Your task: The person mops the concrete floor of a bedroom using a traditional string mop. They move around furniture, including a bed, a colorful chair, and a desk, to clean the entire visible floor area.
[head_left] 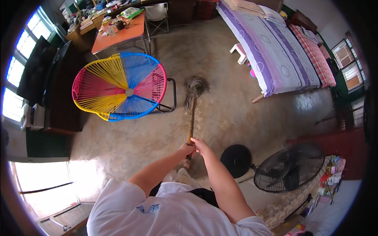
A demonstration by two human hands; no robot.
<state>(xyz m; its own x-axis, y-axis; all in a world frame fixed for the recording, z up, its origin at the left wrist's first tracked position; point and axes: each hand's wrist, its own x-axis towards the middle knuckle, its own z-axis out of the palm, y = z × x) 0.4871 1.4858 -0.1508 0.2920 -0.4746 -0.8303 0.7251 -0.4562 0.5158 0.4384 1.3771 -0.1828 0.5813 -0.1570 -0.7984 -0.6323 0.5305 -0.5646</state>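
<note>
String mop: head on floor beside the cord-woven chair. Left hand and right hand both grip its pole near the top. Judged stiff-shafted, limp-stranded, head-heavy if wet; best held there.

A mop with a slender yellowish-brown handle and a shaggy head of grey-brown strands slants through the middle of the frame. Its head lies splayed just above centre, some strands trailing toward the lower left, and the handle runs down from it, leaning slightly left, into the lower centre.
</note>
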